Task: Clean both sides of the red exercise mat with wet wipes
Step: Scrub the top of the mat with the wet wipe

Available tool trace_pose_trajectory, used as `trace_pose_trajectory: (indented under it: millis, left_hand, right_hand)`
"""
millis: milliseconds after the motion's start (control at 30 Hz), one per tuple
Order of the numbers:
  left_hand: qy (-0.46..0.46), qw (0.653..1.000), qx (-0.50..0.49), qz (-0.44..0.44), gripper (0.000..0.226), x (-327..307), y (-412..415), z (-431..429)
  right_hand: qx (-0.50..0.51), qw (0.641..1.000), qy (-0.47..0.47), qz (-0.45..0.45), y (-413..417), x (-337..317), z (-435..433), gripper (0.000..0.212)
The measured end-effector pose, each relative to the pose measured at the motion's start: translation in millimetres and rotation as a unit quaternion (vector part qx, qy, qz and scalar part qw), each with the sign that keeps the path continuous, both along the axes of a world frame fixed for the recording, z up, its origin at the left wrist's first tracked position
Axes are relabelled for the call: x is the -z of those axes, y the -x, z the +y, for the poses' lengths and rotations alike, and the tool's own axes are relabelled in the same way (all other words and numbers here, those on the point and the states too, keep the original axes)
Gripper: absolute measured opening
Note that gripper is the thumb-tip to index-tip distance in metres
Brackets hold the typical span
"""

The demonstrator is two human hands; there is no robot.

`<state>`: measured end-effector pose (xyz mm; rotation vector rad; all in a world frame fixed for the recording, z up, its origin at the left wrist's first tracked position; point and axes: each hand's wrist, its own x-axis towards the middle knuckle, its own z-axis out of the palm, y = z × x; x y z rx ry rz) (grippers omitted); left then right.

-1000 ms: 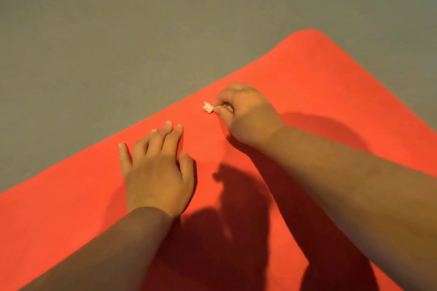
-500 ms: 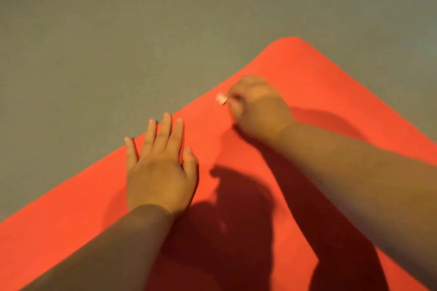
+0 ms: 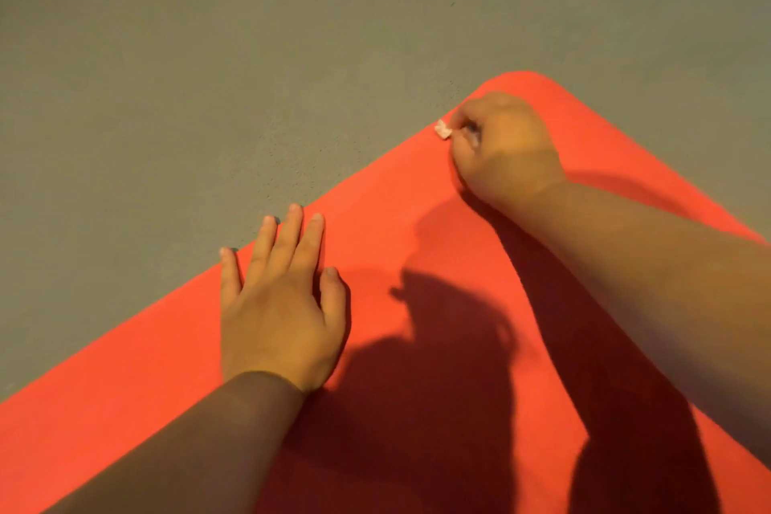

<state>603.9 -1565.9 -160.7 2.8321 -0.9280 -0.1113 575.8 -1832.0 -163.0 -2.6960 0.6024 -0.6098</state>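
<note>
I'm mid-wipe near the corner of the red mat [image 3: 417,346] on the floor [image 3: 208,75], right hand [image 3: 500,146] pinching the wet wipe [image 3: 443,129], left hand [image 3: 279,305] flat, bracing; next, I judge, sweep back inward.

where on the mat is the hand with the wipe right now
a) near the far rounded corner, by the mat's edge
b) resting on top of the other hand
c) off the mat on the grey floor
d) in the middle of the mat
a: the right hand pinches the small white wipe at the edge of the red mat, just short of its rounded far corner.
</note>
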Motion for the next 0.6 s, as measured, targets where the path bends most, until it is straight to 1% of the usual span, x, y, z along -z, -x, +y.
trace_pose_trajectory:
  millis: [33,100,133,167,233,300,333,367,400,433,467,533,567,600]
  left_hand:
    - [-0.001,1.0,0.0,0.0,0.06,0.0,0.4,0.1]
    - [0.004,1.0,-0.001,-0.001,0.06,-0.5,0.8,-0.5]
    - [0.005,1.0,-0.002,-0.002,0.06,-0.6,0.6,-1.2]
    - [0.006,1.0,-0.003,-0.001,0.06,-0.7,0.6,-1.3]
    - [0.008,1.0,0.001,0.001,0.061,-1.2,0.3,-1.7]
    - [0.011,1.0,0.002,-0.003,0.062,-1.7,0.3,-1.1]
    - [0.012,1.0,0.002,-0.004,0.062,-2.0,0.6,-0.9]
    - [0.014,1.0,0.001,-0.004,0.062,-2.7,1.0,-0.5]
    - [0.016,1.0,0.0,-0.004,0.062,-3.4,1.1,-0.3]
    - [0.017,1.0,0.0,-0.005,0.062,-3.5,0.9,-0.7]
    - [0.017,1.0,0.001,-0.006,0.061,-2.9,0.8,-0.7]
    - [0.013,1.0,0.008,-0.007,0.061,-1.1,1.3,-0.3]
    - [0.012,1.0,0.011,-0.008,0.061,-0.3,1.0,0.1]
    - [0.011,1.0,0.012,-0.008,0.061,0.1,0.7,0.7]
  right_hand:
    - [0.061,0.998,-0.01,0.02,-0.3,-1.3,-21.4,0.029]
    - [0.201,0.978,-0.034,0.051,3.4,-8.0,-59.6,0.029]
    - [0.237,0.969,-0.041,0.053,3.9,-9.4,-67.9,0.028]
    - [0.241,0.968,-0.04,0.055,2.3,-10.0,-64.6,0.028]
    - [0.183,0.981,-0.024,0.056,-4.5,-5.6,-34.4,0.03]
    - [0.065,0.997,-0.013,0.032,-6.5,2.1,6.6,0.034]
    - [0.004,1.0,-0.016,0.022,-3.2,3.5,22.9,0.033]
    - [-0.036,0.999,-0.015,0.012,0.2,2.9,29.5,0.031]
    - [-0.038,0.999,-0.006,0.013,3.1,1.6,21.9,0.03]
    - [0.0,1.0,0.002,0.02,5.5,0.8,5.9,0.031]
    - [0.063,0.997,0.009,0.034,8.7,0.2,-13.9,0.031]
    - [0.198,0.978,0.017,0.067,20.5,-5.0,-47.7,0.027]
    - [0.229,0.971,0.011,0.074,23.6,-6.1,-54.1,0.026]
    - [0.233,0.97,0.001,0.077,23.0,-5.9,-48.4,0.026]
